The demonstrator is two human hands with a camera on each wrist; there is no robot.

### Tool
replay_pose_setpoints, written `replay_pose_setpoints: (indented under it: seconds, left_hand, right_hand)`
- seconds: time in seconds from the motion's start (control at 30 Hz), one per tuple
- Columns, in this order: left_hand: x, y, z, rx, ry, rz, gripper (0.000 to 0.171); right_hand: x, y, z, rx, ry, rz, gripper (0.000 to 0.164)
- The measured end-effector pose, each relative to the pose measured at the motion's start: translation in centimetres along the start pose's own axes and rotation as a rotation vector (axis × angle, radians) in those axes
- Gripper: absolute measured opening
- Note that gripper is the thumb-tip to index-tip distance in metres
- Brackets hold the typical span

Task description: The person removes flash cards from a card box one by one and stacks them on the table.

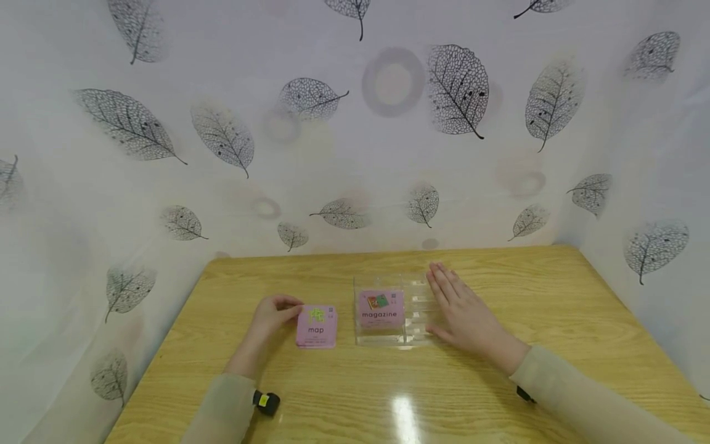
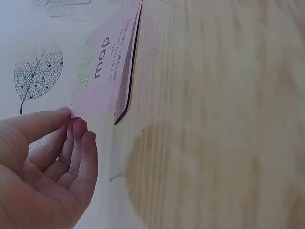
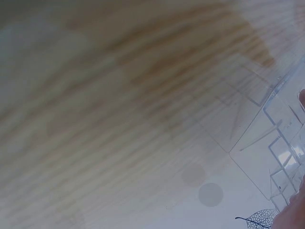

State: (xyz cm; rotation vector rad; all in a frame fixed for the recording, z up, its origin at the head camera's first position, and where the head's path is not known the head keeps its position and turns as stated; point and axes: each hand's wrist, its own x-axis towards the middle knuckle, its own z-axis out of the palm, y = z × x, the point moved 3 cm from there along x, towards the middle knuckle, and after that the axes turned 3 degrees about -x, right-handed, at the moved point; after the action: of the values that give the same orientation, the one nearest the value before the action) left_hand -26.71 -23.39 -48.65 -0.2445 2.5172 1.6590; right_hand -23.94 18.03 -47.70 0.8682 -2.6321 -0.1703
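Observation:
At its upper left corner, a pink card printed "map" [image 1: 317, 338] is pinched between the thumb and fingers of my left hand [image 1: 270, 319]. In the left wrist view, the card [image 2: 102, 71] tilts, and a dark lower edge shows beneath it. To its right stands a clear plastic box [image 1: 380, 340] with one large compartment and several narrow ones. A pink card printed "magazine" [image 1: 381, 313] lies in the large compartment. My right hand [image 1: 467, 316] rests with straight fingers along the box's right side. Only a sliver of that hand [image 3: 291, 214] shows in the right wrist view.
The wooden table [image 1: 333, 394] carries a bright light reflection near its front. A white cloth with leaf prints [image 1: 355, 160] hangs behind the table and along both sides. Each wrist wears a black device, the left one [image 1: 267, 403] with a yellow label.

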Motion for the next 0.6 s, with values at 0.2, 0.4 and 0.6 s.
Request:
replay_pose_setpoints:
  seconds: [0.2, 0.4, 0.6]
  left_hand:
    - [-0.01, 0.01, -0.16, 0.001, -0.007, 0.003, 0.019]
    - [0.03, -0.06, -0.30, -0.052, -0.013, 0.031, 0.016]
    - [0.07, -0.13, -0.21, -0.066, -0.001, -0.015, 0.023]
  right_hand:
    - [-0.05, -0.05, 0.06, 0.001, 0.014, -0.001, 0.115]
    - [-0.05, -0.07, 0.11, 0.004, 0.016, -0.004, 0.115]
    - [-0.08, -0.03, 0.14, -0.001, 0.031, -0.006, 0.116]
